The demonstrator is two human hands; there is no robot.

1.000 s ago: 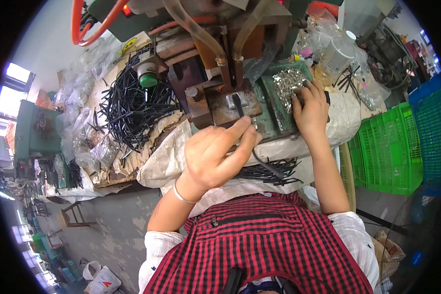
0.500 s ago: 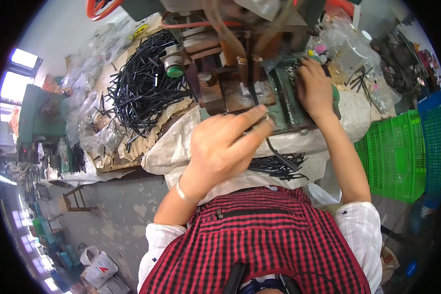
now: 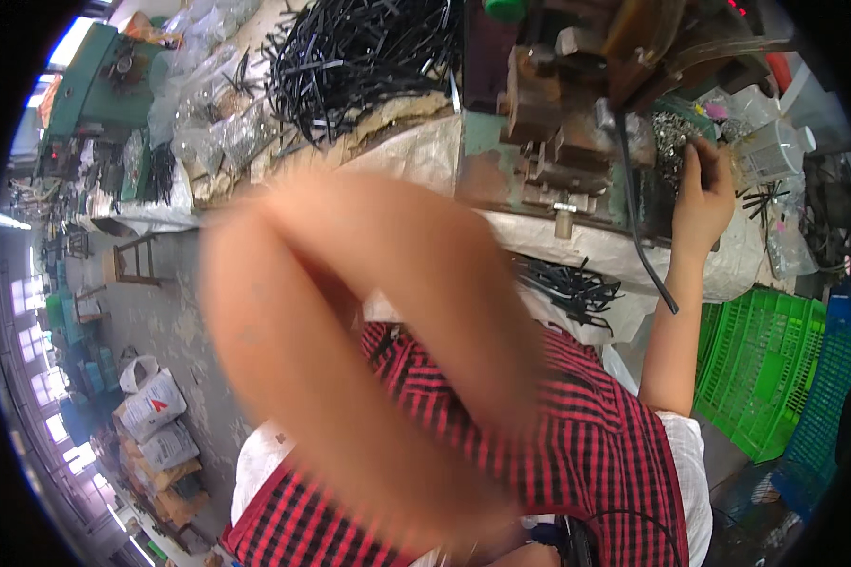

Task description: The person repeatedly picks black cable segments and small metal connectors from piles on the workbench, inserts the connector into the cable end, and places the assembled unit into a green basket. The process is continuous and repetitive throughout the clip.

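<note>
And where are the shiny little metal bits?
In the head view, the shiny little metal bits are heaped toward the upper right, beside the fingers of the right hand, with the plastic jar further right.

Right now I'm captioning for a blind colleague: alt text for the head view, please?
The blurred left arm, close to the camera, hides much of the middle. The right hand is at a heap of small metal pieces; a black strip runs down from a machine.

Grey flr [image 3: 182, 326], patchy; wdn stool [image 3: 111, 266] at L; bright windows [image 3: 49, 381] & lit tube [image 3: 11, 222] far L.
</note>
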